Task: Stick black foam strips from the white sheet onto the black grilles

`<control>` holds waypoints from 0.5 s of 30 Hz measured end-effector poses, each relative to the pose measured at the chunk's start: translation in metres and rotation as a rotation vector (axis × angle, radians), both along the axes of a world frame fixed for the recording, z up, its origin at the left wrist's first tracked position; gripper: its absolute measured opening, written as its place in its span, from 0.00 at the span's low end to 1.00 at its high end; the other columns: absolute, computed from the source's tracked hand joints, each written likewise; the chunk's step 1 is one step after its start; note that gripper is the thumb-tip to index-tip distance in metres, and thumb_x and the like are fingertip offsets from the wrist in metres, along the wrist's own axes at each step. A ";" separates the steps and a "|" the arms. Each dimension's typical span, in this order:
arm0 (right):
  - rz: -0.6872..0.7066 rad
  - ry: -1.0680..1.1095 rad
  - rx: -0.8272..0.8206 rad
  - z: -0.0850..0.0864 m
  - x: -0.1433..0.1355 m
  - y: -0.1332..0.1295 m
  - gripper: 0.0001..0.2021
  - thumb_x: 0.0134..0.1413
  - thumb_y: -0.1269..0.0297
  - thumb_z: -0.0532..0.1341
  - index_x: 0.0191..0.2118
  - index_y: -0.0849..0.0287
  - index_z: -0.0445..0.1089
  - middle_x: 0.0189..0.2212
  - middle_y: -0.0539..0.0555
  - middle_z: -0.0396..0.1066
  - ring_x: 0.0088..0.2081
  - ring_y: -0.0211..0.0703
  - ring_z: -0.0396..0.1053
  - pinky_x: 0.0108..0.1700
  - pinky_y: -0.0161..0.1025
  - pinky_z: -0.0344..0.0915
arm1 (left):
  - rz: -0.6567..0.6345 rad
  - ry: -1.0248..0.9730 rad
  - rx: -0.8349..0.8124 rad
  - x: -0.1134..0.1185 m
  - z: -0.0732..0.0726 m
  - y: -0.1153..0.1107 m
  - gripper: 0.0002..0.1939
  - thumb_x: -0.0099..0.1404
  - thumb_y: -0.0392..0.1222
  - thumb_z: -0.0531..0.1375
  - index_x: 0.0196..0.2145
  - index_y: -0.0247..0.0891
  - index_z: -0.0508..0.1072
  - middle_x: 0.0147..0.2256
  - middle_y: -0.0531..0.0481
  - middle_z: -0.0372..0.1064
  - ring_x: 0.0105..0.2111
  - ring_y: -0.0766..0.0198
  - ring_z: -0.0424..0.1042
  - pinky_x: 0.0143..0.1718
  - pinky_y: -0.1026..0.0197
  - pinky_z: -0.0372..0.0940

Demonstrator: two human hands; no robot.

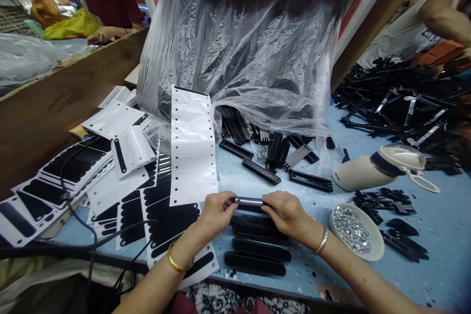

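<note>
My left hand [218,212] pinches the left end of a long black plastic piece [249,201] with a shiny top. The fingers of my right hand [287,212] are closed on its right end, so the piece lies level between both hands. Just below it, several black rounded bars [257,249] lie in a row on the blue table. To the left stands a white sheet [192,147] with holes along its edges and one black strip left at its top. More sheets of black strips [171,221] lie under my left forearm.
A white bowl of small metal parts [353,230] sits to the right, near a cream bottle [379,167] lying on its side. Loose black parts [261,170] spill from under clear plastic sheeting [239,54]. Cables [75,211] cross the left side. Two other people work beyond the table.
</note>
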State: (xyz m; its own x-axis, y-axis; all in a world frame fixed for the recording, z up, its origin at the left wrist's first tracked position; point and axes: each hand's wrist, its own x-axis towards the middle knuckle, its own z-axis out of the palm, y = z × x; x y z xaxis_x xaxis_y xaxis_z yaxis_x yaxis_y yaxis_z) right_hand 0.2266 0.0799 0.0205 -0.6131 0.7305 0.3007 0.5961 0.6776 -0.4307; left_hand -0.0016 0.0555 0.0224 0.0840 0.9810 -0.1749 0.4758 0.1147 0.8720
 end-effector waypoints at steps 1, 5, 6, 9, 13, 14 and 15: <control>0.000 -0.011 0.004 0.000 0.000 0.000 0.09 0.59 0.68 0.55 0.32 0.59 0.72 0.29 0.57 0.75 0.31 0.45 0.71 0.36 0.41 0.66 | -0.002 0.000 0.002 0.000 0.000 0.000 0.12 0.56 0.36 0.58 0.37 0.33 0.78 0.26 0.48 0.74 0.27 0.61 0.73 0.32 0.62 0.68; -0.001 -0.044 0.012 -0.002 -0.001 0.000 0.09 0.59 0.68 0.55 0.32 0.59 0.72 0.29 0.57 0.75 0.31 0.44 0.71 0.36 0.40 0.66 | -0.013 0.000 0.031 0.000 0.001 0.001 0.11 0.57 0.34 0.58 0.36 0.34 0.78 0.26 0.49 0.74 0.27 0.62 0.73 0.31 0.63 0.68; -0.003 -0.050 0.010 -0.002 -0.001 0.000 0.09 0.59 0.68 0.55 0.32 0.59 0.72 0.29 0.57 0.75 0.31 0.44 0.71 0.36 0.40 0.66 | -0.013 0.003 0.041 0.000 0.001 0.001 0.11 0.57 0.34 0.58 0.36 0.34 0.78 0.26 0.49 0.75 0.27 0.62 0.73 0.31 0.63 0.69; -0.011 -0.060 0.016 -0.003 -0.001 -0.001 0.08 0.59 0.68 0.55 0.33 0.59 0.72 0.29 0.57 0.74 0.31 0.44 0.71 0.36 0.40 0.65 | -0.020 0.016 0.074 0.000 -0.002 0.000 0.10 0.57 0.33 0.58 0.36 0.34 0.78 0.26 0.49 0.75 0.26 0.63 0.74 0.30 0.63 0.69; -0.025 -0.047 0.037 -0.005 -0.002 -0.002 0.08 0.58 0.68 0.56 0.33 0.60 0.73 0.29 0.57 0.75 0.31 0.45 0.71 0.35 0.41 0.65 | 0.005 0.038 0.186 0.000 -0.007 -0.002 0.12 0.56 0.33 0.61 0.39 0.34 0.78 0.26 0.49 0.76 0.24 0.63 0.74 0.27 0.64 0.71; -0.027 -0.040 0.037 -0.006 -0.002 -0.002 0.08 0.58 0.68 0.56 0.33 0.60 0.73 0.30 0.57 0.75 0.31 0.45 0.71 0.36 0.41 0.66 | -0.003 0.045 0.251 0.000 -0.009 -0.002 0.12 0.56 0.33 0.61 0.39 0.35 0.78 0.28 0.49 0.77 0.25 0.63 0.75 0.29 0.63 0.72; -0.027 -0.028 0.034 -0.006 -0.002 -0.002 0.08 0.58 0.68 0.56 0.33 0.60 0.73 0.30 0.57 0.75 0.31 0.46 0.71 0.36 0.41 0.66 | -0.025 0.055 0.325 -0.001 -0.010 -0.002 0.12 0.56 0.32 0.61 0.40 0.36 0.78 0.31 0.48 0.78 0.27 0.62 0.76 0.31 0.62 0.73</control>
